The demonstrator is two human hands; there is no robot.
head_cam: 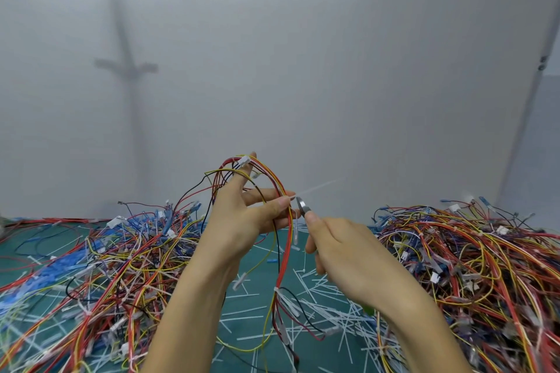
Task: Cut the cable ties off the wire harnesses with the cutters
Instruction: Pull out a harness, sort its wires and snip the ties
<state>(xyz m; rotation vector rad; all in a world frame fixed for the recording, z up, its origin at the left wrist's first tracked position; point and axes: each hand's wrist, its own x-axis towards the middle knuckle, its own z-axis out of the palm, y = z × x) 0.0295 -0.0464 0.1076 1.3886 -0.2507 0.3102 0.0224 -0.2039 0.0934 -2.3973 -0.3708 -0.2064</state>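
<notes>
My left hand [242, 215] holds up a wire harness [283, 239] of red, yellow and black wires, pinched between thumb and fingers, with a white connector at the top. A white cable tie [316, 188] sticks out to the right from the pinch. My right hand [339, 248] grips the cutters [302, 206], whose metal jaws sit at the base of that tie, right beside my left fingertips. The harness hangs down to the mat between my forearms.
A tangled heap of harnesses [115, 254] lies on the left and another heap of harnesses [472, 257] on the right. Several cut white tie pieces [321, 306] litter the green mat [257, 321] between them. A white wall stands behind.
</notes>
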